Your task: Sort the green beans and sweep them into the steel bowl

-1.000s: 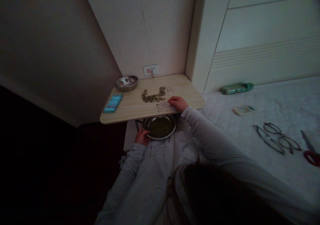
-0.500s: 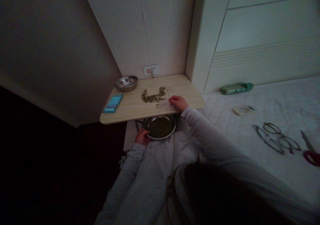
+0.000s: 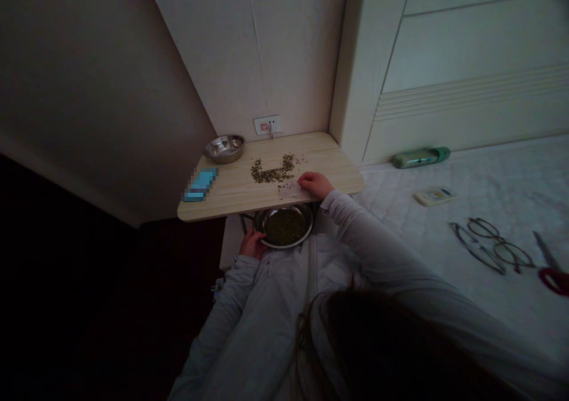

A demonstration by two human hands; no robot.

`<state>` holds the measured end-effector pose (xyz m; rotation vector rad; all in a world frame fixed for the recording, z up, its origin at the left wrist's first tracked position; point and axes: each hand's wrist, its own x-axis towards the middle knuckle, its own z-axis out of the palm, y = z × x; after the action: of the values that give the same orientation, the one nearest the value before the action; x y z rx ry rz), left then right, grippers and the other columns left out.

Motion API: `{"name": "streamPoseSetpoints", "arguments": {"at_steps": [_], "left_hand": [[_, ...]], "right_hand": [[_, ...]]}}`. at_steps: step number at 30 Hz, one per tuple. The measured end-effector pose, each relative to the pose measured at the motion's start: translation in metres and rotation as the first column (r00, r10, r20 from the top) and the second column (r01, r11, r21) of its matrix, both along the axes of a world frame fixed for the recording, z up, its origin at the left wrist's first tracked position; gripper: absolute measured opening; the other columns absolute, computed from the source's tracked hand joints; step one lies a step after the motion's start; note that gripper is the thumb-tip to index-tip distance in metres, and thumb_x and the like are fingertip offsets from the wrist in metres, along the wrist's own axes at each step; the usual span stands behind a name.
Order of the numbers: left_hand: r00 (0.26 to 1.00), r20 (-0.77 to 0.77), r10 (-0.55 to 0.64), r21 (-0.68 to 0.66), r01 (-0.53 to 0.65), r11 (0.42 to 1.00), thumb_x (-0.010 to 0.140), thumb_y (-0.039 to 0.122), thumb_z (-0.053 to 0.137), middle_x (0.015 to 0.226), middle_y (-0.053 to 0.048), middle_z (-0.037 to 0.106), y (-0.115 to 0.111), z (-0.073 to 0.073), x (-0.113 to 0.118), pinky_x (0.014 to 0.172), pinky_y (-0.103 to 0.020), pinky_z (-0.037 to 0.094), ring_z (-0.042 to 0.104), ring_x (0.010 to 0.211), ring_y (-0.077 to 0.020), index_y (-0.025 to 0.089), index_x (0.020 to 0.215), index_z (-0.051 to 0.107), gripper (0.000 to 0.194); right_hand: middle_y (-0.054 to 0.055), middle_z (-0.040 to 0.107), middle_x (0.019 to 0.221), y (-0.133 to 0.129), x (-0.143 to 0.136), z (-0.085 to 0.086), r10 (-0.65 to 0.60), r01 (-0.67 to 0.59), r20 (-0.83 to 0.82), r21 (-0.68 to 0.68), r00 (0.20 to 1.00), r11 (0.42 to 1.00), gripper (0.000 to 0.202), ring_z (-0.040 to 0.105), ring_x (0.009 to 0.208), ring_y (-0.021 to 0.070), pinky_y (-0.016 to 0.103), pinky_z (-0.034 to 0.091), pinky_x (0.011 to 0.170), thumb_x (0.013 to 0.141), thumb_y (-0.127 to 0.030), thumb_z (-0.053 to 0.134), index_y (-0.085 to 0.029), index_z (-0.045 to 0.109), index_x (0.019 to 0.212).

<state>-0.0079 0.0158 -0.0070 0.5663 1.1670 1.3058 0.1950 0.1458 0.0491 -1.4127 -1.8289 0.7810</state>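
A steel bowl (image 3: pixel 291 244) holding many small dark-green grains sits low in my lap, under the front edge of the small wooden table (image 3: pixel 235 202). At its left rim, my left hand (image 3: pixel 252 244) grips it with the fingers on the edge. My right hand (image 3: pixel 316 184) is over the table near the front, fingers pinched at the end of a thin pale sheet (image 3: pixel 291 191). A few specks lie on or beside that sheet. Just beyond it, loose green grains (image 3: pixel 271 174) form a curved patch, with paler bits on its right.
Another steel bowl (image 3: pixel 225 150) stands at the table's back left, behind a blurred blue phone-like item (image 3: pixel 201 185). A wall socket (image 3: pixel 267 124) is behind. On the bed at right lie a green bottle (image 3: pixel 420 158), a pale remote (image 3: pixel 435 196), glasses (image 3: pixel 498 244) and red-handled scissors (image 3: pixel 553 276).
My right hand has shifted very slightly left, and the pale sheet under its fingers shows more clearly. My left hand and the bowl stay in place.
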Motion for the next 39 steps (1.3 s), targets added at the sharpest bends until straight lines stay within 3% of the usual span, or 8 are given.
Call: {"name": "streamPoseSetpoints", "arguments": {"at_steps": [6, 16, 39], "left_hand": [[1.0, 0.006, 0.008, -0.003, -0.008, 1.0, 0.05, 0.008, 0.049, 0.05, 0.006, 0.052, -0.0004, 0.0019, 0.0015, 0.028, -0.016, 0.029, 0.044, 0.035, -0.0061, 0.018, 0.075, 0.049, 0.027], [1.0, 0.022, 0.007, -0.01, -0.007, 1.0, 0.049, 0.007, 0.05, 0.052, 0.006, 0.053, -0.0005, 0.0024, 0.0017, 0.029, -0.016, 0.031, 0.045, 0.037, -0.0064, 0.017, 0.073, 0.048, 0.026], [0.999, 0.039, 0.022, -0.022, -0.021, 1.0, 0.05, 0.007, 0.05, 0.051, 0.006, 0.053, -0.0008, 0.0051, 0.0024, 0.029, -0.016, 0.03, 0.043, 0.034, -0.0051, 0.019, 0.076, 0.05, 0.029]], "right_hand": [[-0.002, 0.055, 0.057, -0.0012, 0.001, 0.0015, 0.029, -0.03, -0.107, -0.015, 0.994, 0.999, 0.022, 0.045, 0.054, 0.0066, 0.019, 0.034, 0.055, 0.06, -0.032, 0.046, -0.015, 0.056, 0.07], [-0.003, 0.054, 0.053, -0.0012, 0.0006, 0.0033, 0.086, -0.091, -0.095, -0.043, 0.992, 0.995, 0.021, 0.044, 0.054, 0.0067, 0.019, 0.034, 0.057, 0.059, -0.031, 0.046, -0.014, 0.057, 0.065], [-0.003, 0.054, 0.054, -0.0024, 0.0003, 0.0043, 0.026, -0.027, -0.097, -0.015, 0.995, 1.0, 0.021, 0.044, 0.054, 0.0066, 0.019, 0.033, 0.056, 0.06, -0.031, 0.045, -0.015, 0.056, 0.066]]}}
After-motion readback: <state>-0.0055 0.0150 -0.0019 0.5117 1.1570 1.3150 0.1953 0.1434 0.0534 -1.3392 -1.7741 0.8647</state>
